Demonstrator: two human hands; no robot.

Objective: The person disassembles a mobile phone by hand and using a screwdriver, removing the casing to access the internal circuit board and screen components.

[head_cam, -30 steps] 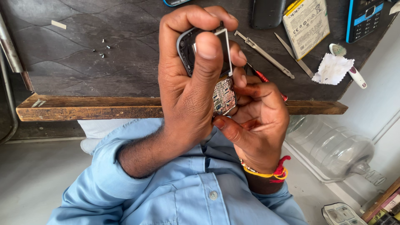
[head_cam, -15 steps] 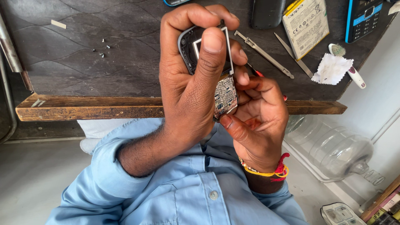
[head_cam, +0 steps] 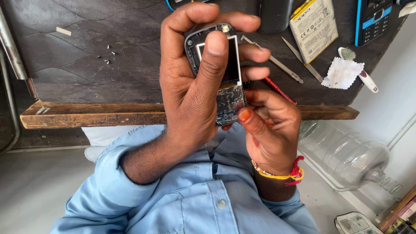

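Phone [head_cam: 225, 82], casing off, circuit board exposed, held upright above tabletop [head_cam: 86, 65] edge. Left hand [head_cam: 190, 91] wraps it, fingers curled behind, thumb pressed along the screen. Right hand [head_cam: 271, 125] touches its lower end, fingers curled around a red-handled tool [head_cam: 279, 90]. Tweezers [head_cam: 273, 60], battery [head_cam: 314, 28], screws [head_cam: 106, 57] lie nearby.

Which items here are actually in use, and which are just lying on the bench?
In use:
left hand gripping the opened phone
right hand at the phone's lower end, with a red-handled tool

Lying about:
tweezers
battery
blue phone
white cloth
loose screws
plastic bottle
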